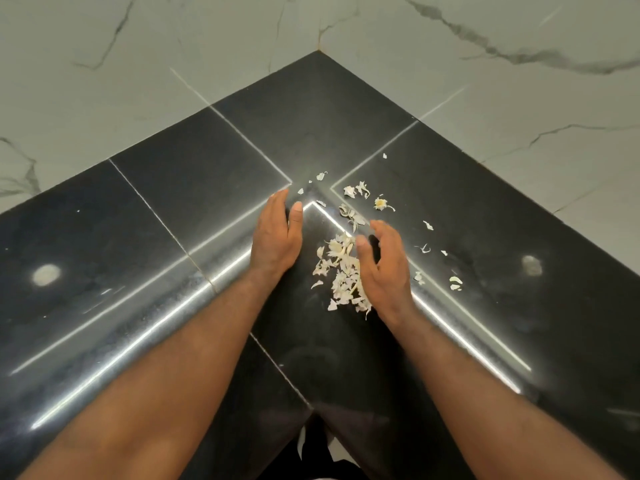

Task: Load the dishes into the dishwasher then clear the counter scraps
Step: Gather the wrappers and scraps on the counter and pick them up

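Our 2 bare forearms (pixel 166 358) reach in from the bottom edge and meet over the inner corner of a glossy black counter (pixel 194 188), whose 2 runs join below pale marble-veined walls (pixel 138 64). We hold our left hand (pixel 275 233) on its edge against the stone, fingers straight and pressed together, thumb laid alongside, grasping nothing; it stands just left of the main heap of scraps (pixel 341 271), with a bare strip of counter between them. Our right hand (pixel 384 271) is cupped, fingers loosely curved and thumb forward, its palm side touching the right flank of that heap; we see nothing pinched or enclosed in it, so it is released too. The heap is a pile of thin whitish peelings, like garlic skin, lying between the 2 hands. More peelings lie scattered beyond the fingertips near the corner seam, among them a yellowish bit (pixel 381 203), and a few strays (pixel 455 283) sit well to the right of our right hand. 2 round blurred light reflections (pixel 46 274) show on the polished surface, 1 far left and 1 far right, and bright streaks run along both counter runs
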